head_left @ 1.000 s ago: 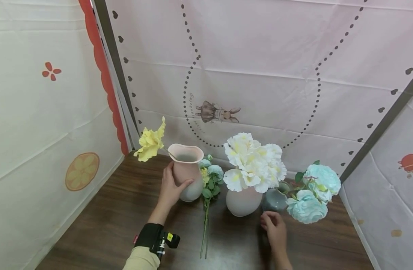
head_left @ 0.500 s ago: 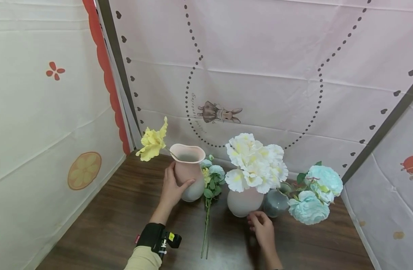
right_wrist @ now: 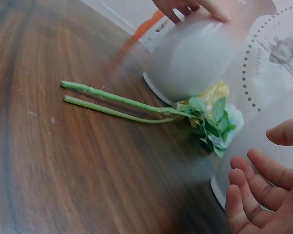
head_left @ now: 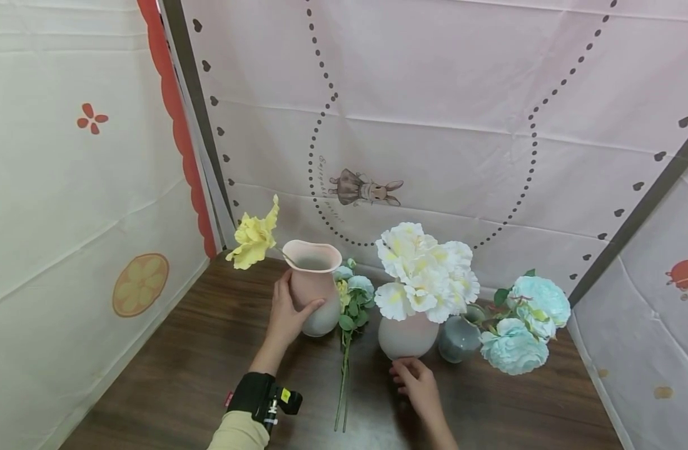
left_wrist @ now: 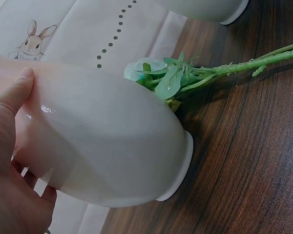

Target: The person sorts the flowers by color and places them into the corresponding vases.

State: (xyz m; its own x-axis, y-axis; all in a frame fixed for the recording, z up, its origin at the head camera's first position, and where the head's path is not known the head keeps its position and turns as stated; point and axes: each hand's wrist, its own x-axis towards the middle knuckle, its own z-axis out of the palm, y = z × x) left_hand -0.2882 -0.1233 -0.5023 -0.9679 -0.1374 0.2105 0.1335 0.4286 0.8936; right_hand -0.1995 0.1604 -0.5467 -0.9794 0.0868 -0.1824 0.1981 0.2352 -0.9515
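Observation:
My left hand (head_left: 284, 319) grips a tall vase (head_left: 317, 290), pink above and pale grey below, with a wavy rim. One yellow flower (head_left: 252, 240) leans out of it to the left. In the left wrist view, my thumb lies along the vase wall (left_wrist: 112, 141) and the fingers go round its other side. My right hand (head_left: 416, 382) holds nothing; its fingers are loosely bent in front of a rounder pink-and-grey vase (head_left: 407, 340) full of white flowers (head_left: 425, 275). Between the two vases lies a spray of pale blue and yellow flowers (head_left: 355, 300), its green stems (right_wrist: 119, 102) pointing toward me.
To the right stands a small dark grey vase (head_left: 459, 340) with light blue peonies (head_left: 515, 344) hanging out over its right side. All of it is on a dark wooden table (head_left: 169, 375). Printed cloth walls (head_left: 434, 125) enclose the back and both sides.
My right hand has moved left, from in front of the small grey vase to in front of the vase with white flowers. The left hand keeps its grip on the tall vase.

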